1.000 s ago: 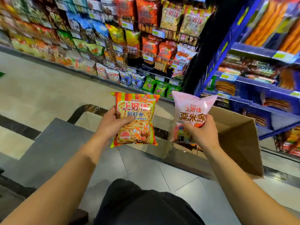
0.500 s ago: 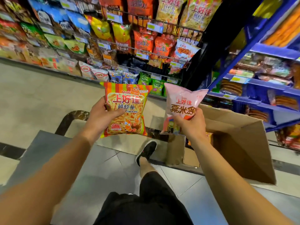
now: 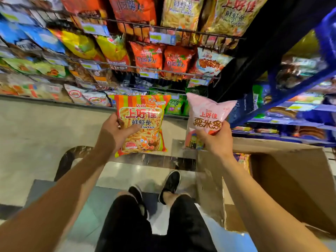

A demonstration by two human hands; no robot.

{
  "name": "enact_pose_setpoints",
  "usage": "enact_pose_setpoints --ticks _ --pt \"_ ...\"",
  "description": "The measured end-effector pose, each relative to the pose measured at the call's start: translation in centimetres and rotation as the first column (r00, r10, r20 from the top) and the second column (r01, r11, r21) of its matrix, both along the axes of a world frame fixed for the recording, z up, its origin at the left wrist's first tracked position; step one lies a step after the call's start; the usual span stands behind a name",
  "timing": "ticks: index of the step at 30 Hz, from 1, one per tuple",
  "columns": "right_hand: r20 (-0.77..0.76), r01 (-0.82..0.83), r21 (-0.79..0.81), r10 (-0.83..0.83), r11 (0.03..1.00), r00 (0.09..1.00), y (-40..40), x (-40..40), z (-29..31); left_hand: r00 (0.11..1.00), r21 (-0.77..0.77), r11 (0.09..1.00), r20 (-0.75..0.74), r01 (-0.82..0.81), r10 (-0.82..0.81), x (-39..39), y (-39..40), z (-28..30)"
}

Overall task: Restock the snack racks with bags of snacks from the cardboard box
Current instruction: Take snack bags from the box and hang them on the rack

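Left hand [image 3: 116, 132]: we record it gripping the striped prawn cracker bag [image 3: 141, 125] by its left edge, thumb laid across the front, fingers behind. The bag is a glossy, puffed foil pillow with orange, yellow and green stripes along its crimped top and a printed panel of pale cracker sticks.

Right hand [image 3: 216, 138]: we record it clasping the pink bag [image 3: 207, 117] around its lower half, fingers wrapped over the front. This bag is matte pink film, softly creased, its top corner tilted to the right.

Both bags hang in the air side by side, apart, in front of the lowest tier of the wire snack racks [image 3: 163, 70].

Racks: thin metal rods, tiered, packed with shiny crinkled bags in red, yellow, blue and green; some blurred.

Cardboard box [image 3: 291, 179]: plain brown corrugated board, open-topped, on the floor [image 3: 45, 128] at our right; one printed packet [image 3: 242, 160] shows inside.

Blue shelving [image 3: 283, 108]: painted metal, at the right, holding wrapped goods.

Floor: polished stone tiles, pale with dark veined inlay.
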State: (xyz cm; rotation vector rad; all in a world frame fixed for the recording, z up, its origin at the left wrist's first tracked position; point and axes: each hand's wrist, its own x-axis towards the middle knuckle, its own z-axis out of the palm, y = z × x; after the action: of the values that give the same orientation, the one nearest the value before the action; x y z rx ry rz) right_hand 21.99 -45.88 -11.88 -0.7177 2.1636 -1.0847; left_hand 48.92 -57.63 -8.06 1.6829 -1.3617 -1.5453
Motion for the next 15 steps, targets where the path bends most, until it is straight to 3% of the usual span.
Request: enact_pose_setpoints --ticks 8,15 --pt "-0.005 0.191 -0.017 -0.191 0.981 0.982 -7.6 -1.3 -14.4 0.981 -0.002 0.981 -0.012 0.196 -0.196 -3.4 -11.1 -15.2" --pt "-0.156 0.177 -0.147 -0.2 0.973 0.967 -15.3 -5.1 -30.0 0.951 -0.202 0.934 -0.03 0.295 -0.306 -8.3 -20.3 -30.8"
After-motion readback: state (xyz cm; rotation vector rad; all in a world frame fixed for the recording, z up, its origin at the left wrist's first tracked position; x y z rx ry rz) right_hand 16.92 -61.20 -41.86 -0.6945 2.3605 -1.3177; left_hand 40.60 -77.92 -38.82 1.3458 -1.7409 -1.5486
